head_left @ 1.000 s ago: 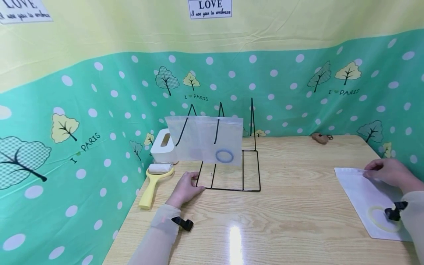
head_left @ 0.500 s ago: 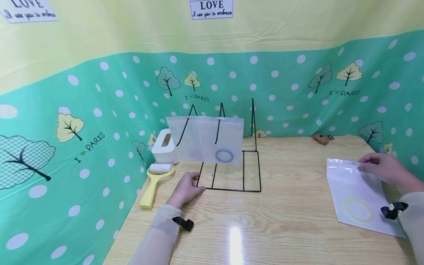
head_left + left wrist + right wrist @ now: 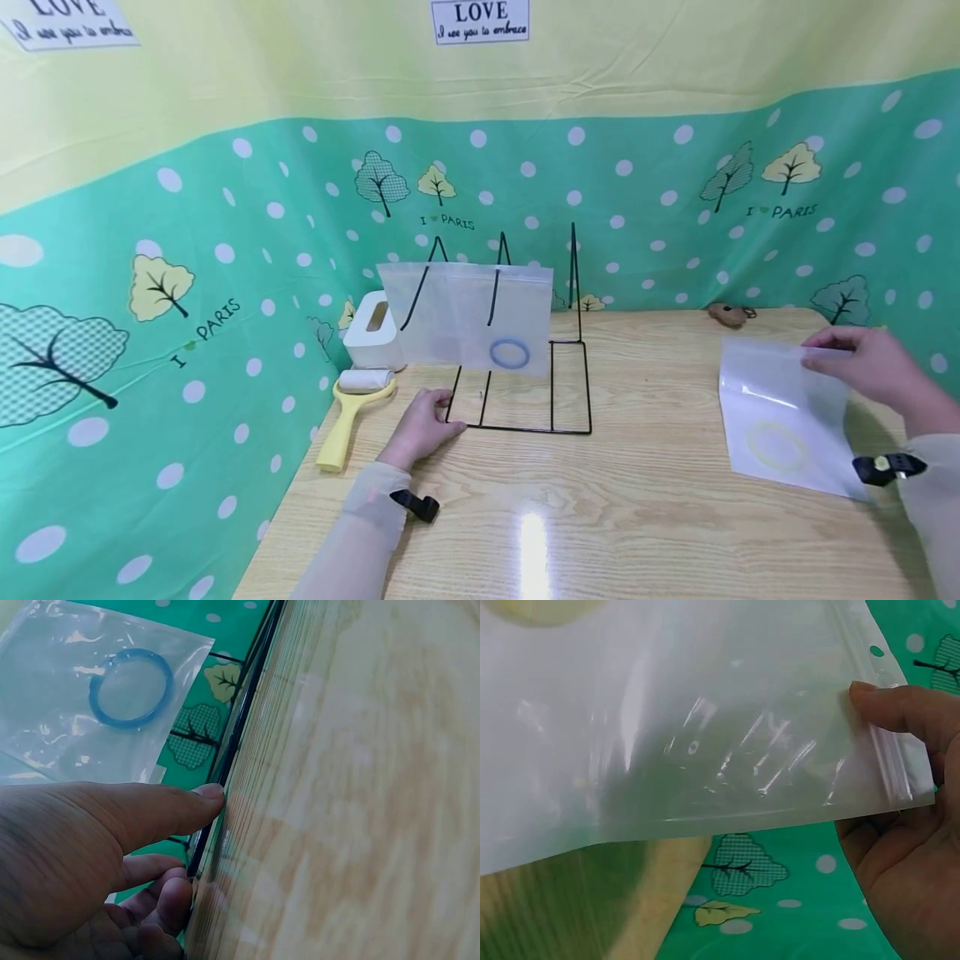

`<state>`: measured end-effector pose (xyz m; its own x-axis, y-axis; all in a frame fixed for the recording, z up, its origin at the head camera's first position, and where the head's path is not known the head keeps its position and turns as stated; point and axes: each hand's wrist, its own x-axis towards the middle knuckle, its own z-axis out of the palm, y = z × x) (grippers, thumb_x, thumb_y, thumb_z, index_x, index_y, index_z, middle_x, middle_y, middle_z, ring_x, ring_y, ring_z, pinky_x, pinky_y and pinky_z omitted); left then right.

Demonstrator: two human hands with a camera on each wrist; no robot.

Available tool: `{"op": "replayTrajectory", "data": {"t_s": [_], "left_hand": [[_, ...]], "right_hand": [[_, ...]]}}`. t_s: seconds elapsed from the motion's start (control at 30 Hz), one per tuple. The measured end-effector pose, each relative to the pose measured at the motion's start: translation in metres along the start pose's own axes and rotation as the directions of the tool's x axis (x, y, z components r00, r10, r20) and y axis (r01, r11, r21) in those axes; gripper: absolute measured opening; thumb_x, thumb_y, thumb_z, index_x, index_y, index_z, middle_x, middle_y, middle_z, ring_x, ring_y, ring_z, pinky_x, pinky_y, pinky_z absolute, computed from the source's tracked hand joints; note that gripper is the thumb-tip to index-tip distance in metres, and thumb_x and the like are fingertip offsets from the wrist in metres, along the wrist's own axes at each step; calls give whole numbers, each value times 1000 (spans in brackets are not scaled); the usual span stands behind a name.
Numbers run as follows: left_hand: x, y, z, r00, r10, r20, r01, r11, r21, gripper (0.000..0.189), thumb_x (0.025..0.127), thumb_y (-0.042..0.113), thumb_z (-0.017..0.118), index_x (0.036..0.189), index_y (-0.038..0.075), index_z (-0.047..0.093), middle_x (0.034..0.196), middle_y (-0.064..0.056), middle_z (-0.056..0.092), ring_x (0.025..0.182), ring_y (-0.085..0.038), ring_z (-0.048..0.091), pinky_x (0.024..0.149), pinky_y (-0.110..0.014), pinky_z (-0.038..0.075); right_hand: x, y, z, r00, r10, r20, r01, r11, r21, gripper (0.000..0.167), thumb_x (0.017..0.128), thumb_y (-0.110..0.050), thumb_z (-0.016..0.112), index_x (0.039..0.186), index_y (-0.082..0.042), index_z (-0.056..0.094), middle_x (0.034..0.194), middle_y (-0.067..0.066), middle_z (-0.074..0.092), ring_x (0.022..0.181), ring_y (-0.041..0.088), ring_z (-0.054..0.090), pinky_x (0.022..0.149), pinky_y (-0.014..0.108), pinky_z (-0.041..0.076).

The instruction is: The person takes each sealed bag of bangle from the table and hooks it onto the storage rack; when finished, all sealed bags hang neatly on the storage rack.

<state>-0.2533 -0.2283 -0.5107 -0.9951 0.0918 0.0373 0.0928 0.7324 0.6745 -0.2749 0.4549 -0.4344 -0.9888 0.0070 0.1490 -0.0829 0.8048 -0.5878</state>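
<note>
My left hand [image 3: 422,427] holds the front left corner of a black wire rack [image 3: 525,430] on the table, its thumb against the bar in the left wrist view. Translucent bags [image 3: 468,312] stand in the rack among its left and middle upright wires; a blue ring [image 3: 166,686] shows in the right-hand part. At the right, my right hand [image 3: 873,371] pinches a translucent zip bag [image 3: 787,404] near its zip edge, thumb on the near face. A yellow ring [image 3: 544,613] shows through that bag. The bag hangs tilted over the table.
A yellow-handled lint roller [image 3: 341,429] lies left of the rack, with a white tissue box [image 3: 371,342] behind it. A small brown object [image 3: 727,314] sits at the back right. Patterned curtain [image 3: 637,208] encloses the table [image 3: 637,500] behind and on the sides.
My right hand has lifted the zip bag off the table and brought it a little left and up, tilting its top edge. The left hand and rack have stayed put.
</note>
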Motion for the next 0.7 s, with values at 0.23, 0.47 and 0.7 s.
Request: {"op": "replayTrajectory", "data": {"t_s": [0.23,0.47,0.7], "left_hand": [[0,0,0,1000,1,-2,-1,1000,8,69,87,21,89,144,-2,58,114,-7,58,84,-17,54,75,-35,48],[-1,0,1,1000,2,-2,-2,1000,13,68,87,22,89,144,0,59,114,-6,58,84,-16,53,75,-35,48],[-2,0,1,1000,-2,-3,2,1000,11,68,87,23,89,143,0,59,114,-6,57,84,-17,54,75,-36,48]], "right_hand": [[-5,-27,-6,997,48,-66,-46,998,35,52,98,-42,73,120,4,64,122,31,56,97,40,53,58,31,47],[-12,-48,-13,987,48,-151,-28,991,132,43,96,-37,78,111,3,69,100,5,64,82,20,55,56,29,50],[-18,-68,-20,975,30,-221,21,974,225,34,96,-33,79,108,-1,72,87,-22,61,78,5,54,61,19,46]]}}
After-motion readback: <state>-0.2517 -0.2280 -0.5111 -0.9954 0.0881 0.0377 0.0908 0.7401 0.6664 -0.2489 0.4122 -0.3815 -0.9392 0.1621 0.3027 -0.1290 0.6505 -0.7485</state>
